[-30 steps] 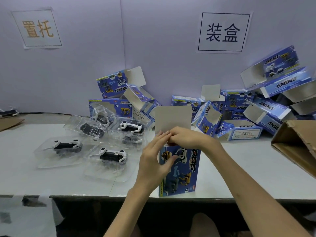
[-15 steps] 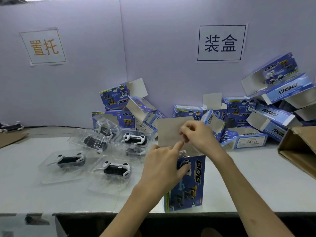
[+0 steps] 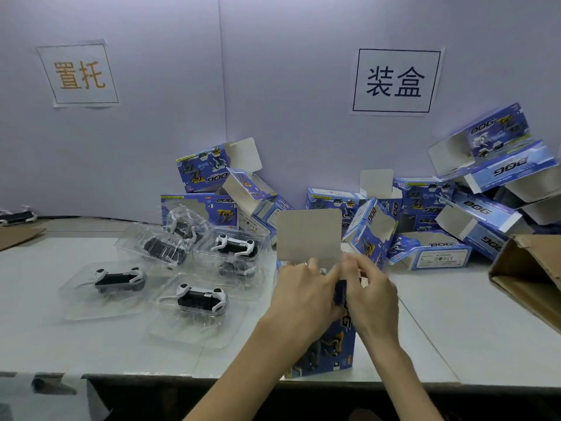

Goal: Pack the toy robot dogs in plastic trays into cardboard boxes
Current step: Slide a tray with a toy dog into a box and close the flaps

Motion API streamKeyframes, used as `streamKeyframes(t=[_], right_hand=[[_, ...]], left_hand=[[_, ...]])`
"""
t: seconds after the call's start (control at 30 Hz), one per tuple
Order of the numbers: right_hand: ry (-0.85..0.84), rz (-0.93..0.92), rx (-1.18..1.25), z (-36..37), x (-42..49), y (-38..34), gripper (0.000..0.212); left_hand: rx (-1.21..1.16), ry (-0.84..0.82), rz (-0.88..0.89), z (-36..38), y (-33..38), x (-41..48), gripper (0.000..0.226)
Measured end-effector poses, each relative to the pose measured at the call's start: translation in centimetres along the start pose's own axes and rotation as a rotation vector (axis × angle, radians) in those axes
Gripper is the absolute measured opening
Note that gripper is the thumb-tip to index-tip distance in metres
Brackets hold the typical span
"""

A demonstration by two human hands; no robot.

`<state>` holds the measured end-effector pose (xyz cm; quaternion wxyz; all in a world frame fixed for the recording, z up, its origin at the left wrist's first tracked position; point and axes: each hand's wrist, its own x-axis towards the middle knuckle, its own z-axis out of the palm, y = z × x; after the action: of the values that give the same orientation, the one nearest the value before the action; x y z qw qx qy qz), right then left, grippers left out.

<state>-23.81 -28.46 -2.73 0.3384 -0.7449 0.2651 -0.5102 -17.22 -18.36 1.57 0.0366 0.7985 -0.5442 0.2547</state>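
A blue "DOG" cardboard box (image 3: 332, 347) stands upright at the table's front edge, its grey top flap (image 3: 309, 235) raised. My left hand (image 3: 303, 296) grips the box's upper left side. My right hand (image 3: 372, 293) holds the upper right side, fingers at the box mouth just under the flap. What is inside the box is hidden by my hands. To the left lie several clear plastic trays, each with a black-and-white toy robot dog: one at the near middle (image 3: 200, 299), one at the far left (image 3: 118, 279), one behind (image 3: 235, 247).
Open blue boxes are piled against the back wall in the middle (image 3: 218, 174) and at the right (image 3: 485, 165). A brown carton (image 3: 531, 275) juts in from the right edge. Two paper signs hang on the wall. The table's front edge (image 3: 151, 375) is close to me.
My right hand came down from the flap's edge to the box's upper right side. My left hand shifted up onto the box's top left. The box stayed upright.
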Motion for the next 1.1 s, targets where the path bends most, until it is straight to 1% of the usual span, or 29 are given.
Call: streamKeyframes(t=[0.07, 0.1, 0.2, 0.27, 0.3, 0.33, 0.4, 0.5, 0.57, 0.6, 0.63, 0.67, 0.7, 0.73, 0.8, 0.83, 0.87, 0.9, 0.93, 1.03, 1.1], right_hand=[[-0.039, -0.033, -0.137, -0.4, -0.3, 0.4, 0.058], [-0.057, -0.028, -0.171, -0.6, -0.2, 0.5, 0.062], [-0.122, 0.049, -0.192, -0.9, 0.7, 0.7, 0.048], [-0.186, 0.101, -0.186, -1.3, 1.3, 0.5, 0.036], [-0.216, 0.136, -0.093, -1.7, 1.8, 0.5, 0.026], [-0.258, 0.178, 0.049, -2.0, 2.1, 0.5, 0.021], [-0.311, 0.251, 0.256, -2.5, 2.8, 0.6, 0.029], [-0.315, 0.251, 0.221, -2.4, 3.7, 0.9, 0.03], [-0.355, 0.268, 0.183, -2.2, 4.5, 0.7, 0.027], [-0.383, 0.268, 0.136, -2.2, 5.2, 0.4, 0.026], [-0.41, 0.237, 0.034, -2.1, 6.0, 0.0, 0.024], [-0.405, 0.186, -0.088, -1.8, 6.9, -0.6, 0.021], [-0.347, 0.119, -0.165, -1.4, 7.8, -1.2, 0.017], [-0.233, 0.042, -0.183, -0.8, 8.6, -2.1, 0.013], [0.022, -0.138, -0.116, 0.4, 9.6, -4.3, 0.011], [0.085, -0.22, -0.094, 1.2, 10.2, -5.4, 0.011], [0.08, -0.273, -0.093, 1.9, 11.0, -6.5, 0.011], [0.01, -0.288, -0.111, 2.6, 11.9, -7.6, 0.015], [-0.1, -0.27, -0.158, 3.4, 12.9, -8.6, 0.022], [-0.528, -0.188, -0.374, 5.3, 15.5, -10.5, 0.048], [-0.748, -0.156, -0.486, 6.2, 16.2, -10.4, 0.062]], left_hand=[[0.014, 0.007, 0.005, 0.0, 0.0, -0.1, 0.067], [0.023, 0.007, 0.008, 0.1, 0.1, -0.2, 0.065], [0.054, -0.011, -0.012, 0.4, 0.2, -0.3, 0.061], [0.062, -0.006, -0.038, 0.5, 0.4, -0.5, 0.067], [0.053, -0.001, -0.044, 0.5, 0.5, -0.5, 0.073], [0.041, -0.004, -0.042, 0.4, 0.5, -0.5, 0.078], [0.028, -0.029, -0.026, 0.1, 0.5, -0.3, 0.083], [0.015, -0.074, -0.02, -0.3, 0.3, -0.1, 0.081], [0.012, -0.093, -0.012, -0.5, 0.2, 0.1, 0.077], [0.004, -0.103, -0.011, -0.5, 0.2, 0.1, 0.074], [-0.005, -0.113, -0.01, -0.6, 0.1, 0.2, 0.072], [-0.01, -0.124, -0.007, -0.6, 0.0, 0.2, 0.07], [-0.01, -0.135, -0.002, -0.6, 0.0, 0.2, 0.069], [-0.011, -0.146, 0.002, -0.5, -0.1, 0.2, 0.069], [-0.036, -0.167, -0.01, -0.5, -0.2, 0.3, 0.069], [-0.053, -0.18, -0.022, -0.6, -0.2, 0.4, 0.069], [-0.064, -0.193, -0.03, -0.6, -0.1, 0.5, 0.07], [-0.071, -0.206, -0.036, -0.7, -0.1, 0.6, 0.071], [-0.076, -0.218, -0.039, -0.7, 0.0, 0.7, 0.07], [-0.095, -0.222, -0.038, -1.0, 0.0, 0.7, 0.067], [-0.114, -0.221, -0.035, -1.3, -0.1, 0.6, 0.065]])
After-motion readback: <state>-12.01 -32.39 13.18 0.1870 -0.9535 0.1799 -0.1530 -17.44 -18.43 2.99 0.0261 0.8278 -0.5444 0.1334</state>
